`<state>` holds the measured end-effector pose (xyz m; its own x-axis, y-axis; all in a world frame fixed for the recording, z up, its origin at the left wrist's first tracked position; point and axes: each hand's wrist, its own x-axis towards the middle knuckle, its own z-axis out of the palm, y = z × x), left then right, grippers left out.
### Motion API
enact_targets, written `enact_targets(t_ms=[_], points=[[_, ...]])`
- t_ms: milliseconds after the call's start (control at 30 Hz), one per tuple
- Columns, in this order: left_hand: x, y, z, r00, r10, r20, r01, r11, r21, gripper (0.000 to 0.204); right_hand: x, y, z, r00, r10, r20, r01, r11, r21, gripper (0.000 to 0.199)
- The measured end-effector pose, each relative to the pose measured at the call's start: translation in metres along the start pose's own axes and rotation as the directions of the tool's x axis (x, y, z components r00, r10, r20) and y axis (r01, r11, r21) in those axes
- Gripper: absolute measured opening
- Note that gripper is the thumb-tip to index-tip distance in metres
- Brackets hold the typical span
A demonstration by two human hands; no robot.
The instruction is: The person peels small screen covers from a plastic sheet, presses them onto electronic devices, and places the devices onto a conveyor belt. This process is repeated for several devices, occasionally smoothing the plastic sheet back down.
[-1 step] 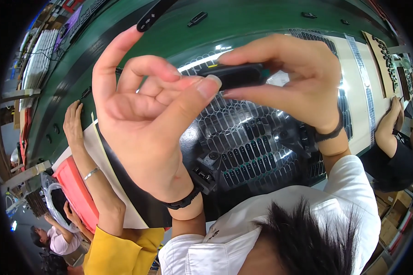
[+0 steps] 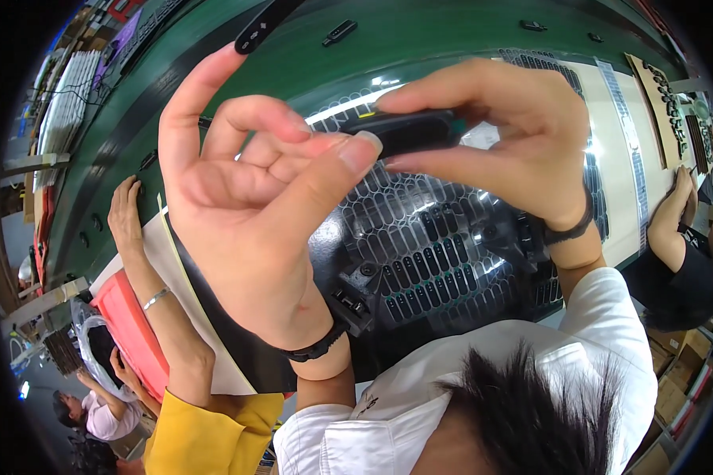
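Together, left hand (image 2: 249,198) and right hand (image 2: 531,138) gripped a dark device (image 2: 416,134).
Their fingers pinched it from either end, a raised left fingertip touching a black strip (image 2: 263,30); beneath lay a sheet of rounded labels (image 2: 424,277) on the bench (image 2: 245,348); beyond stretched a green belt (image 2: 444,32).

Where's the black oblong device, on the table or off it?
Off: the device is held up between the left hand and right hand.
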<state>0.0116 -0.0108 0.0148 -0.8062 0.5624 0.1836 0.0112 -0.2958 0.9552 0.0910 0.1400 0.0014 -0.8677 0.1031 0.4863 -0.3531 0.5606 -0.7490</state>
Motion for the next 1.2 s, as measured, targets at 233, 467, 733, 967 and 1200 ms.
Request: enact_targets(t_ms=[233,467,733,967,1200], points=[[-0.007,0.009,0.001,0.998,-0.033,0.051,0.032,0.999,0.015,0.064,-0.005,-0.009,0.0,1.0,-0.001,-0.007,0.001,0.999,0.036,0.031],[0.009,-0.006,-0.009,0.989,-0.025,0.146,0.036,0.997,-0.069,0.066,0.002,0.004,-0.003,1.0,0.015,0.02,-0.015,0.999,0.032,0.032],[0.012,-0.014,-0.005,0.995,-0.002,0.098,0.009,0.997,-0.072,0.065,0.002,0.009,-0.002,1.0,0.027,0.003,-0.027,1.0,0.011,0.033],[0.013,-0.016,0.001,0.998,0.044,0.036,-0.043,0.998,-0.041,0.064,0.003,0.007,0.0,0.999,-0.01,-0.034,0.008,0.998,-0.057,0.032],[0.017,-0.019,-0.001,0.997,0.047,0.061,-0.055,0.988,0.145,0.057,0.003,0.011,0.0,0.999,-0.046,-0.02,0.043,0.993,-0.106,0.029]])
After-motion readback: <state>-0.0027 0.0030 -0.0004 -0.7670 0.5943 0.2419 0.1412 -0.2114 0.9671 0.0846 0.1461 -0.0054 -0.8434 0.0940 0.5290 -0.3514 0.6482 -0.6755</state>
